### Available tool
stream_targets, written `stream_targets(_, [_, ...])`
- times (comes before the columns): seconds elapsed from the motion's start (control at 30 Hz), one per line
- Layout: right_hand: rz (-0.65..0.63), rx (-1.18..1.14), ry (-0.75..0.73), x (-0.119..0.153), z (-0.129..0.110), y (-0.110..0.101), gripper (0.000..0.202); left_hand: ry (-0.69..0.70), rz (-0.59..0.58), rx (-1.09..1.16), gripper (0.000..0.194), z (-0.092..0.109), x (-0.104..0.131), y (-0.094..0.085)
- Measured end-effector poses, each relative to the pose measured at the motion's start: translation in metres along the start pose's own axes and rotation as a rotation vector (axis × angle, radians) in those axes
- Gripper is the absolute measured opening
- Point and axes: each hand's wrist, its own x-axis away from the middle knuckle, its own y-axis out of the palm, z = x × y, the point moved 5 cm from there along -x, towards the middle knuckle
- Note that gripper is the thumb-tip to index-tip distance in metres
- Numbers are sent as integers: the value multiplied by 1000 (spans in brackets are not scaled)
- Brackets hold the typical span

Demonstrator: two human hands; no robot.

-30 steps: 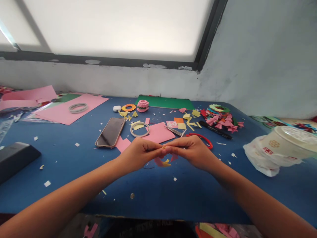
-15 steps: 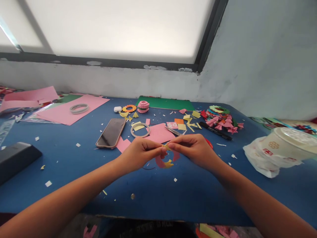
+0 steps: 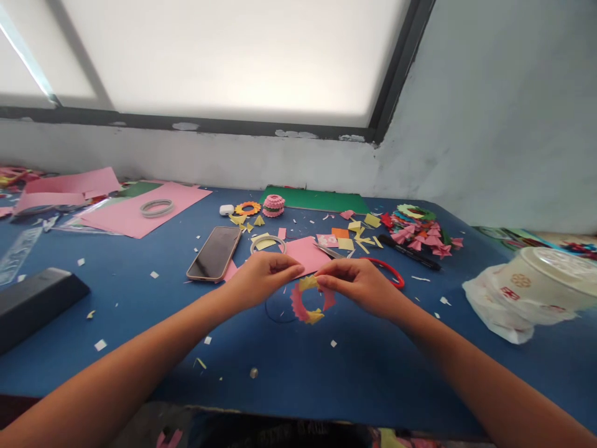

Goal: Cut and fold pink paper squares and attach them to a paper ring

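Pink and yellow paper, a small toothed ring [image 3: 296,305], hangs above the table near its front edge. We record the right hand [image 3: 357,281] with thumb and forefinger pinching it at its upper right. The left hand [image 3: 261,281] has let go: half a second ago both hands met at the ring's yellow top. Its thumb and forefinger now point just above the ring, drawn toward one another; we cannot tell whether their tips meet, but we see nothing between them. We judge this to be a brief release, leaving the right hand alone to carry the ring. Its inner opening shows more plainly now; whether the pieces join behind the right fingers, we cannot tell.

Outward, we note red-handled metal scissors [image 3: 396,274] behind the right hand, a flat pink paper sheet [image 3: 300,251] behind the ring, and a dark-screened phone [image 3: 214,254] behind the left forearm, all lying on the blue tabletop [image 3: 261,398].
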Motion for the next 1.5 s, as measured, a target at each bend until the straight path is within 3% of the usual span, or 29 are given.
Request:
stream_targets(0.07, [-74,16,59,-2,8,3,22,-37,118,-253,31,-15,-7,-23])
stream_targets(0.13, [-157,39,104,-3,17,9,22,-169,224,-505,41,-35,-12,-51])
stream_targets(0.2, [-191,71,137,-5,26,12,23,-386,229,-722,58,-60,-12,-75])
stream_targets(0.33, [-155,168,122,-8,36,10,27,-476,181,-793,79,-90,-12,-98])
stream_targets(0.4, [-145,202,112,-9,35,9,29,-456,142,-808,70,-96,-12,-97])
stream_targets(0.5, [-145,219,108,-9,32,7,30,-378,127,-830,42,-95,-15,-91])
stream_targets(0.67, [-151,215,76,-7,25,10,30,-292,208,-822,17,-90,-19,-88])
stream_targets(0.93, [-151,212,73,-7,26,10,30,-218,357,-738,24,-78,-20,-90])
stream_targets(1.1, [-152,206,79,-7,24,9,30,-112,336,-666,33,-57,-21,-81])
stream_targets(1.33, [-155,164,63,-9,26,8,30,-85,352,-619,36,-56,-18,-79])
stream_targets(1.5, [-15,301,30,-14,26,-13,30,23,285,-599,38,-52,-19,-66])
